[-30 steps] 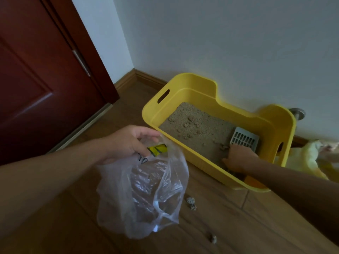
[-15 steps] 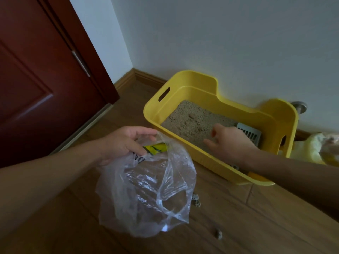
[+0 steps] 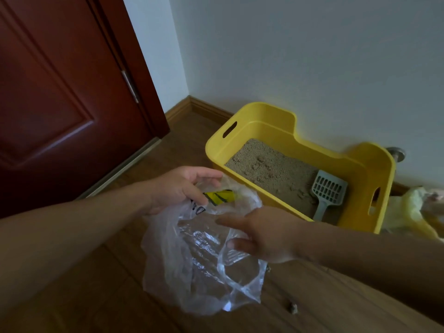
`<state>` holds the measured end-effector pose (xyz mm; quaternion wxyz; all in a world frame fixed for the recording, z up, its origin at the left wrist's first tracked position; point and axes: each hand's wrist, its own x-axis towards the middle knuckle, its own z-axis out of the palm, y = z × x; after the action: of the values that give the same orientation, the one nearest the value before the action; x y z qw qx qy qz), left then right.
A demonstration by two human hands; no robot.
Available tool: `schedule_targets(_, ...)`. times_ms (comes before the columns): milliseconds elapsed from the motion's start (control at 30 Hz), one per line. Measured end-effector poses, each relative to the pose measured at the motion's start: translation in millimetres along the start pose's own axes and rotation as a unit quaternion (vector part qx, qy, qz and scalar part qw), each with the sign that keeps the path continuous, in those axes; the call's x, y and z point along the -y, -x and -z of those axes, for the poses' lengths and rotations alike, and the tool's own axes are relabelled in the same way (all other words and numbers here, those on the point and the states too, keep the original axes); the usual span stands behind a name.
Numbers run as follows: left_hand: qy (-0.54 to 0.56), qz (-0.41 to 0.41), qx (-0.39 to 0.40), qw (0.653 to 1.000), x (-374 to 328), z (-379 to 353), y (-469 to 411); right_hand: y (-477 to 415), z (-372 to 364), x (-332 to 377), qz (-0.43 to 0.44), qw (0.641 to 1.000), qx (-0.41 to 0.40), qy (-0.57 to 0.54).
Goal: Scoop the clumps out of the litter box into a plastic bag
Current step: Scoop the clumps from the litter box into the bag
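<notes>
A yellow litter box [image 3: 276, 116] stands against the wall, filled with sandy litter [image 3: 271, 171]. A grey slotted scoop [image 3: 328, 191] lies in its right end, untouched. My left hand [image 3: 179, 188] pinches the rim of a clear plastic bag [image 3: 199, 267] that hangs above the wooden floor. My right hand [image 3: 262, 234] is at the bag's mouth on the right, fingers spread and touching the plastic, holding nothing. Two small litter clumps lie on the floor: one clump [image 3: 292, 308] right of the bag, another clump [image 3: 268, 269] half hidden by it.
A dark red door [image 3: 60, 92] fills the left side, with a wooden baseboard [image 3: 204, 109] running along the white wall. A crumpled yellow bag [image 3: 413, 210] lies to the right of the box. A metal door stop [image 3: 395, 153] sits behind the box.
My right hand let go of the scoop, left the litter box and moved left to the bag's mouth. The scoop now lies in the litter. My left hand kept hold of the bag.
</notes>
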<state>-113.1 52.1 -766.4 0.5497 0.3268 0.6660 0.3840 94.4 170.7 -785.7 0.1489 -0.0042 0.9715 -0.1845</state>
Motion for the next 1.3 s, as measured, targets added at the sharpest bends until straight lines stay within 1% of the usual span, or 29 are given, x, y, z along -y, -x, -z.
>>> schedule_targets(67,-0.002,-0.002,0.005,1.000,0.2,1.1,1.6,-7.9,-1.7,4.1,-0.024,0.999,0.009,0.032)
schedule_targets(133,-0.003,-0.001,0.009,1.000,0.8,4.1,3.9,-13.6,0.6,4.8,-0.044,0.998,-0.020,0.049)
schedule_targets(267,0.009,0.003,0.023,1.000,6.2,13.7,6.6,-16.3,1.3,-3.6,-0.076,0.991,-0.099,0.043)
schedule_targets(400,-0.035,-0.013,0.047,0.998,12.4,21.2,8.7,-16.6,1.1,-14.6,-0.143,0.981,-0.118,0.051)
schedule_targets(467,-0.071,-0.025,0.053,0.996,17.0,26.3,9.4,-15.7,-1.6,-18.7,-0.177,0.973,-0.145,-0.008)
schedule_targets(533,-0.110,-0.030,0.059,0.992,21.9,32.3,10.3,-13.8,-3.4,-23.0,-0.200,0.958,-0.166,-0.118)
schedule_targets(600,-0.136,-0.026,0.058,0.989,26.0,37.4,12.6,-13.5,-3.4,-27.7,-0.212,0.950,-0.144,-0.181)
schedule_targets(667,-0.154,-0.026,0.041,0.987,28.6,39.3,15.3,-14.9,-3.8,-32.3,-0.216,0.954,-0.095,-0.185)
schedule_targets(733,-0.179,-0.027,0.016,0.983,30.2,38.3,15.9,-15.4,-4.3,-34.2,-0.225,0.947,-0.066,-0.217)
schedule_targets(867,-0.218,-0.033,-0.034,0.975,37.3,37.3,12.6,-16.6,-4.6,-31.2,-0.243,0.908,-0.042,-0.338)
schedule_targets(1000,-0.238,-0.051,-0.084,0.966,49.6,34.8,7.5,-15.1,-5.5,-34.0,-0.253,0.832,-0.052,-0.491)
schedule_targets(1067,-0.237,-0.060,-0.100,0.965,52.6,29.5,7.8,-16.1,-8.8,-34.6,-0.250,0.797,-0.057,-0.548)
schedule_targets(1133,-0.231,-0.071,-0.109,0.964,56.4,26.1,8.0,-19.5,-12.5,-33.2,-0.260,0.766,-0.056,-0.586)
schedule_targets(1233,-0.254,-0.067,-0.137,0.955,57.7,24.4,11.3,-23.6,-20.9,-36.1,-0.267,0.717,-0.037,-0.643)
schedule_targets(1300,-0.233,-0.069,-0.140,0.960,58.8,25.1,12.7,-23.8,-24.5,-39.4,-0.265,0.699,-0.029,-0.663)
